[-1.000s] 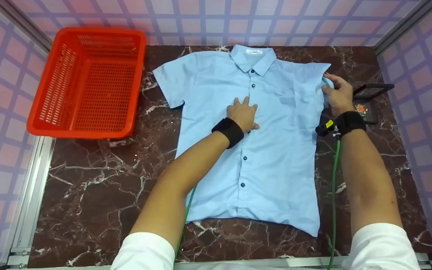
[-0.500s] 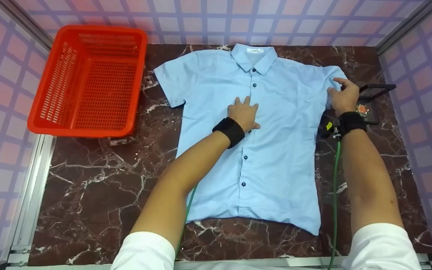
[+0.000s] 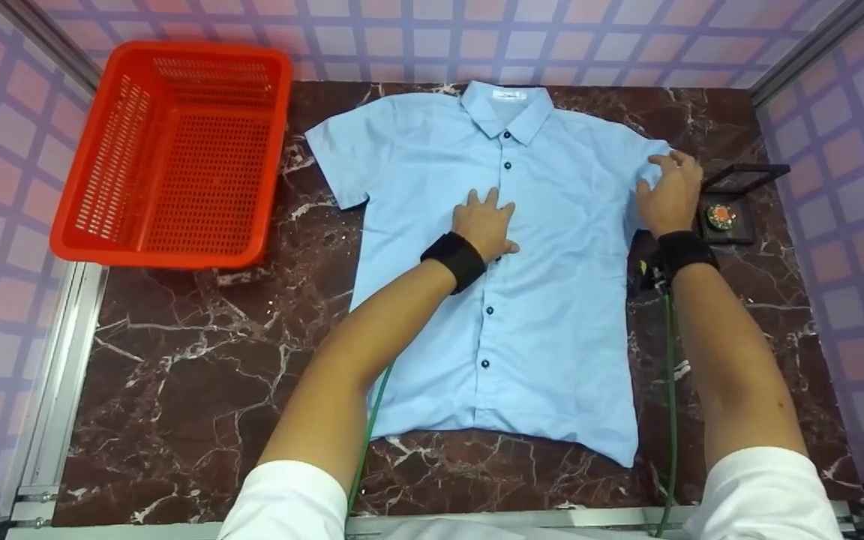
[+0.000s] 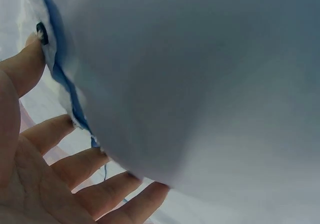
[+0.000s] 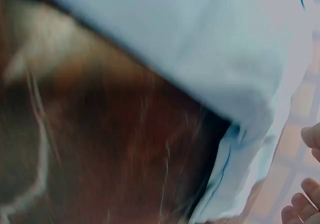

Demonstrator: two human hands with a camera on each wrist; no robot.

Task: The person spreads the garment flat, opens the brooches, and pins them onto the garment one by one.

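A light blue short-sleeved button shirt (image 3: 559, 322) lies front up, its collar (image 3: 507, 112) at the far side. With fingers spread, my left hand (image 3: 481, 226) presses on the chest beside the row of dark buttons. The left wrist view shows its thumb (image 4: 31, 66) close to one button. My right hand (image 3: 670, 196) is over the sleeve (image 3: 646, 154) at the right, thumb and fingers apart. In the right wrist view, those fingers (image 5: 302, 208) stand away from the sleeve cloth (image 5: 227, 176), with nothing between them.
A red plastic basket (image 3: 214, 172) stands at the back left. Just right of my right hand is a black stand (image 3: 739, 180) with a small round ornament (image 3: 722, 217). Green cables (image 3: 670, 375) trail from both wrists over the dark marbled tabletop (image 3: 199, 405); patterned walls enclose it.
My right hand draws the bunched right sleeve outward, lets it go and shifts slightly left. The sleeve now lies flatter. My left hand stays in place on the chest.
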